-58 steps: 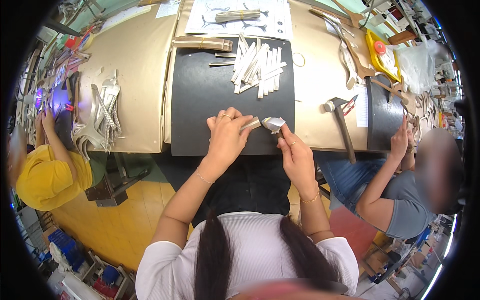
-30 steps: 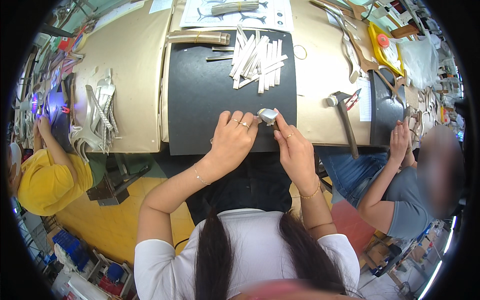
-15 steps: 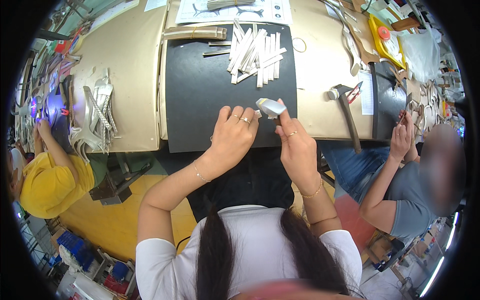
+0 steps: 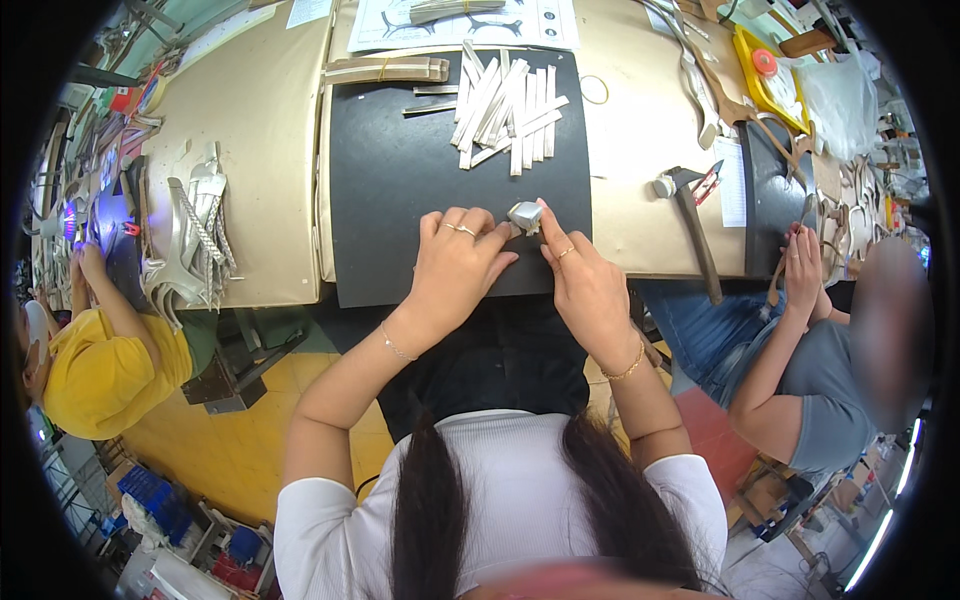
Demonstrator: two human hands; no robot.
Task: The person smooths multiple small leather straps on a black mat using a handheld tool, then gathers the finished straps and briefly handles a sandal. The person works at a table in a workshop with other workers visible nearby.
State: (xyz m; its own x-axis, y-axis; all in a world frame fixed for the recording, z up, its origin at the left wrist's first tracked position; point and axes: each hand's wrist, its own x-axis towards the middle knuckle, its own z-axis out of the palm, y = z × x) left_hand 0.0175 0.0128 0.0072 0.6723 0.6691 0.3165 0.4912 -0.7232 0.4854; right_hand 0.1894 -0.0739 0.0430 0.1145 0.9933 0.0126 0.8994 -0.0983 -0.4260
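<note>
My left hand (image 4: 455,262) is closed over the near part of the black board (image 4: 390,180), thumb and fingers pinching a small pale strip (image 4: 514,231) whose end barely shows. My right hand (image 4: 588,292) is wrapped round a hammer, index finger stretched along it. Its silvery head (image 4: 525,213) sits right at the left fingertips, over the strip's end; the handle is hidden in my palm. Farther up the board lies a loose pile of whitish strips (image 4: 505,105). Behind it, at the left, is a banded bundle of beige strips (image 4: 390,70).
On the right lie another hammer (image 4: 692,220), red snips (image 4: 707,184) and a yellow tray (image 4: 760,75). Silvery straps (image 4: 205,225) lie to the left. A co-worker in yellow (image 4: 115,365) sits left; another in grey-blue (image 4: 825,400) sits right, holding a strap.
The hammer head has swung down and left onto the strip at my left fingertips. My right hand has shifted slightly left, and the left thumb now shows stretched beside the fingers.
</note>
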